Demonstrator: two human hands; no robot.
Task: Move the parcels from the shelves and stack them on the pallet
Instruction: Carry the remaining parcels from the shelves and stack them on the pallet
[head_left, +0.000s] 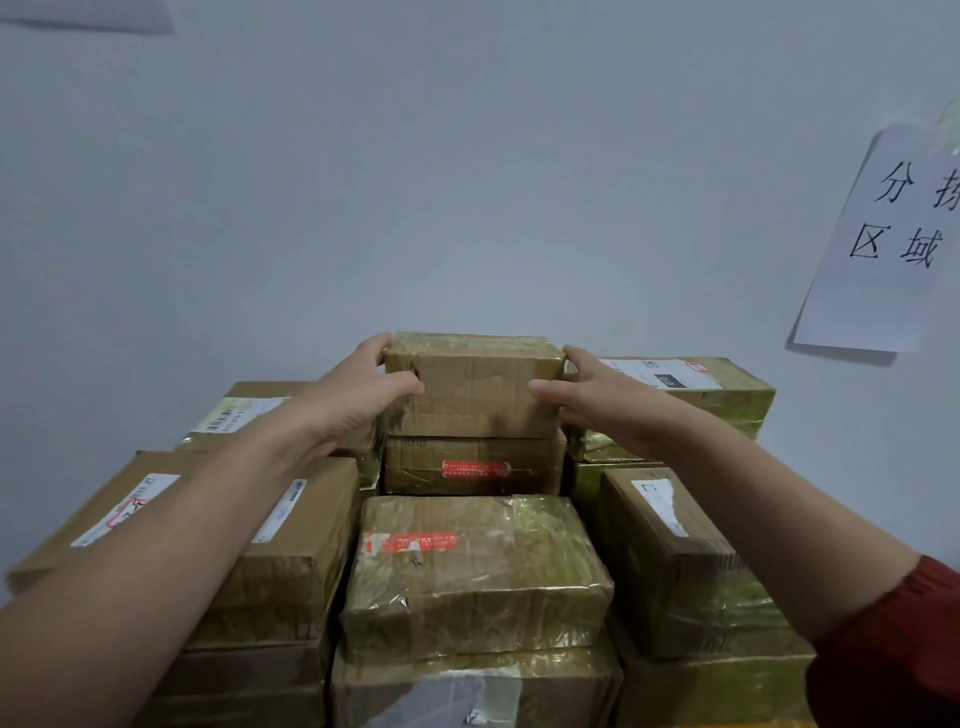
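The left hand (358, 395) is clasping the left end of the top box (472, 389), its fingers curling over the upper back edge and its thumb pressing on the near face. The right hand (597, 400) is mirroring it at the right end, fingertips hooking the top corner and thumb lying across the front. In the head view the top box is lying with its long axis running left to right across the person, so the hands are taking its two short ends and neither is reaching further than the other. It is sitting squarely on the box with the red label (470, 465), highest in a stack pressed against the wall (467, 182), beyond the shiny taped box (467, 566) nearest the person. Both forearms are stretching straight forward and slightly upward over the lower boxes, the right one coming out of a red sleeve (893, 649). A paper sign (893, 234) is hanging on the wall to the right. Whether the top box is being set down or lifted off cannot be told; either way the move seems to be turning on keeping it level between the two hands.
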